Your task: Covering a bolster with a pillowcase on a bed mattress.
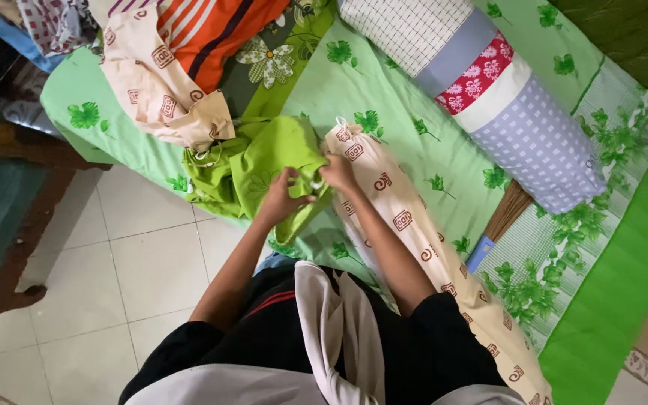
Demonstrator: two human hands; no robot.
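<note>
Both hands work at the near edge of the bed (414, 112), which is covered by a light green sheet with a darker leaf print.

Left hand (283, 196): fingers curled narrow, pinching a fold of the lime-green cloth (264, 161). This cloth lies bunched at the near edge of the bed, partly hanging over it toward the tiled floor (136, 262).

Right hand (337, 172): fingers closed on the same lime-green cloth, just beside the left hand; the two hands nearly touch. The wrist rests on the cream patterned fabric (406, 225), a long strip with dark red square motifs that runs from the hands along the near edge and down past the person's right arm.

A second cream piece with the same motif (155, 90) lies heaped toward the far left of the bed, touching the lime-green cloth. Behind it sits an orange striped cloth (211, 34).

A patchwork bolster (489, 97), in checked, grey, red floral and lilac sections, lies diagonally across the far right part of the bed, well apart from the hands.

A white cloth (339, 330) hangs over the person's shoulder.
</note>
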